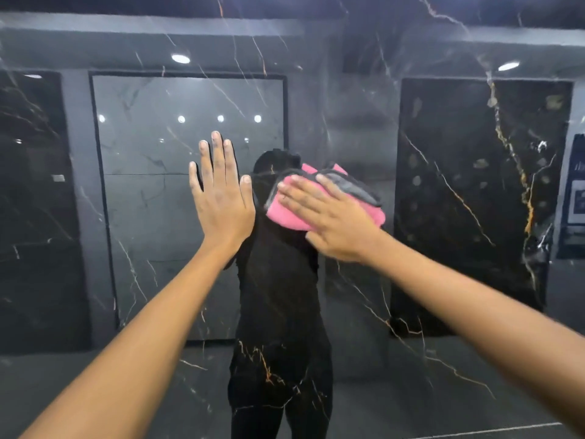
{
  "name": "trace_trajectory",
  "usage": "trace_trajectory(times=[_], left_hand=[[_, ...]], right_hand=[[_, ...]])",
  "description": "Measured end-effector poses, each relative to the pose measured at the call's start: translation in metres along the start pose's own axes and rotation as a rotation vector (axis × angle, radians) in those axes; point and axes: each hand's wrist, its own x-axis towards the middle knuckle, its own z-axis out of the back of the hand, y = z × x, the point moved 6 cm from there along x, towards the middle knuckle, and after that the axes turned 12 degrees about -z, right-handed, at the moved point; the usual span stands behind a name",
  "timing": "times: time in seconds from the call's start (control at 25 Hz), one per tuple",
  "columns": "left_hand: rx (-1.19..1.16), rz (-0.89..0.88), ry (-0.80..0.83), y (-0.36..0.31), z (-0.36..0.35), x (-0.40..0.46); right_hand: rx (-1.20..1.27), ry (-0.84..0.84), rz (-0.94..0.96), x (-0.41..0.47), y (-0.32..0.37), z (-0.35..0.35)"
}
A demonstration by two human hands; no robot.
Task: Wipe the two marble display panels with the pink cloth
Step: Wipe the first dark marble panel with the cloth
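A glossy black marble panel (357, 99) with white and gold veins fills the whole view and stands upright right in front of me. My left hand (220, 198) lies flat against it with straight fingers pointing up. To its right, my right hand (329, 217) presses a folded pink cloth (286, 215) with a grey edge against the panel, fingers stretched out over the cloth. The panel's edges are out of view.
The polished surface mirrors the room behind me: a grey panel (190, 172) in a dark frame, a black gold-veined slab (474, 198), ceiling spotlights, and the dark reflection of a person (278, 312) in the middle.
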Motion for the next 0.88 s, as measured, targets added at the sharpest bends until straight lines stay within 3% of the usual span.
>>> trace_trajectory(times=[0.04, 0.16, 0.24, 0.28, 0.32, 0.4, 0.48, 0.52, 0.64, 0.72, 0.8, 0.88], left_hand=[[-0.003, -0.001, 0.003, 0.000, -0.001, 0.000], [-0.003, -0.003, 0.009, -0.001, -0.001, 0.000], [-0.011, -0.002, -0.004, -0.002, 0.000, 0.000], [-0.032, 0.011, -0.013, -0.003, 0.002, 0.002], [-0.078, 0.037, -0.035, -0.005, 0.006, 0.006], [-0.212, 0.064, -0.123, -0.013, 0.018, 0.027], [-0.312, 0.035, -0.184, -0.024, 0.028, 0.065], [-0.320, 0.018, -0.193, -0.026, 0.030, 0.085], [-0.230, 0.002, -0.159, -0.022, 0.018, 0.124], [-0.106, 0.001, -0.117, -0.019, 0.006, 0.125], [-0.034, -0.004, -0.105, -0.017, -0.001, 0.121], [-0.028, -0.010, -0.105, -0.017, -0.001, 0.121]], right_hand=[[-0.006, -0.027, -0.039, 0.010, -0.029, 0.010], [0.139, -0.124, -0.750, 0.035, -0.165, 0.050], [0.132, -0.199, -1.052, 0.036, -0.176, 0.055], [0.104, -0.220, -1.015, 0.042, -0.150, 0.046], [0.083, -0.190, -0.822, 0.049, -0.109, 0.034], [0.012, -0.074, -0.271, 0.043, -0.030, 0.011], [-0.121, -0.024, -0.047, 0.045, -0.050, 0.018], [-0.119, -0.085, -0.139, 0.054, -0.089, 0.029], [0.023, -0.207, -0.874, 0.059, -0.235, 0.076], [0.078, -0.280, -1.123, 0.062, -0.249, 0.085], [0.186, -0.301, -0.978, 0.093, -0.188, 0.069], [0.130, -0.193, -0.547, 0.115, -0.115, 0.048]])
